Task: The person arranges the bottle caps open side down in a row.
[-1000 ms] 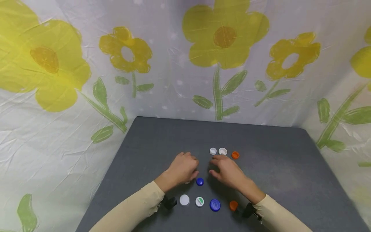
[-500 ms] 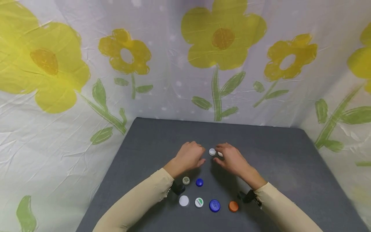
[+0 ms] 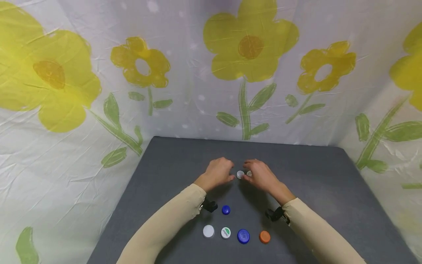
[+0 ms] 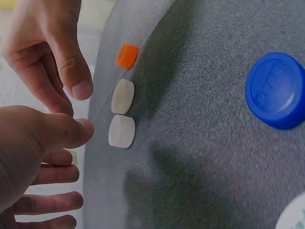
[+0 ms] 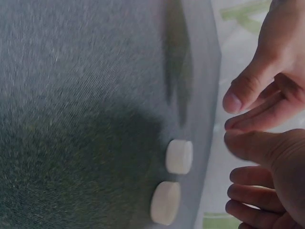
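Two white bottle caps lie side by side toward the far part of the table: a left one (image 3: 240,175) and a right one (image 3: 249,173), partly covered by my right hand. My left hand (image 3: 219,171) hovers just left of them, fingers loosely bent, nothing in it. Over the right cap is my right hand (image 3: 261,175), its fingers relaxed and spread apart; it looks raised off the table in the right wrist view. An orange cap (image 4: 127,56) sits beyond the white pair in the left wrist view, hidden from the head view by my right hand.
Nearer me on the dark grey table (image 3: 306,176) is a row of caps: white (image 3: 208,231), white-and-green (image 3: 225,233), blue (image 3: 243,236) and orange (image 3: 265,237). A small blue cap (image 3: 225,210) lies behind them. Flowered curtains (image 3: 188,91) border the table.
Both hands have moved forward, the left also rightward, coming to either side of the white caps. The far orange cap has gone out of sight behind my right hand.
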